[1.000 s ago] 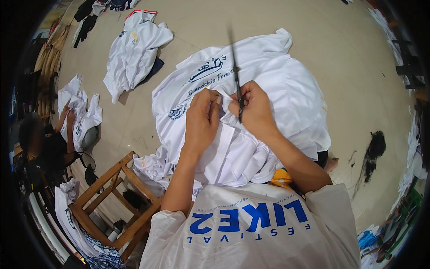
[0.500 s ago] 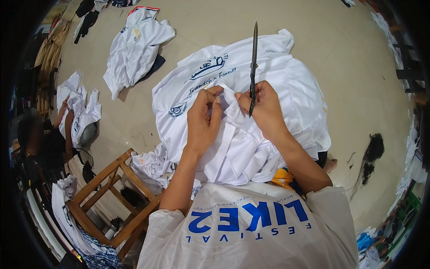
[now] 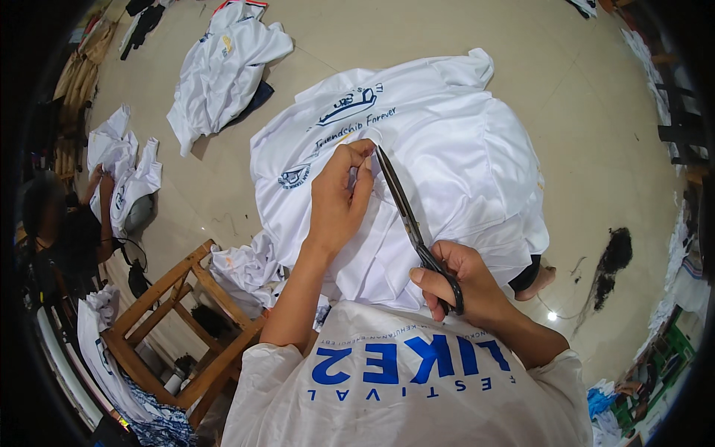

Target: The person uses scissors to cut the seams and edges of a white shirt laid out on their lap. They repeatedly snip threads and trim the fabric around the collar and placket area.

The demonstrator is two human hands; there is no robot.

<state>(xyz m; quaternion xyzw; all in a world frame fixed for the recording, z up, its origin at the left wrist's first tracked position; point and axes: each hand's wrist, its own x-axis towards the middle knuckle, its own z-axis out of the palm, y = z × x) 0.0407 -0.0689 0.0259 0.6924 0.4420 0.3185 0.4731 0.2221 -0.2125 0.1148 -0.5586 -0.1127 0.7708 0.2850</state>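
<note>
A white shirt [image 3: 454,156] with dark blue print lies spread and bunched over my lap. My left hand [image 3: 341,195] is closed in a pinch on a fold of its fabric, near the middle of the print. In my right hand [image 3: 468,281] is a pair of scissors [image 3: 406,212] with black handles and long dark blades, my fingers around the handles. The blades point up and to the left, almost together, with their tips at the fabric beside my left fingertips. Whether the tips touch a thread there is too small to tell.
Left of me stands a wooden stool frame [image 3: 160,313], with a crumpled white garment [image 3: 249,268] beside it. Another white shirt [image 3: 227,71] lies on the floor at the far left. A co-worker [image 3: 74,231] handles white garments at the left. Dark thread scraps [image 3: 612,264] lie at the right.
My right hand has let go of the fabric and drawn back toward me. The scissors have swung from upright to a leftward slant, tips now at my left fingertips. The left hand stays nearly still.
</note>
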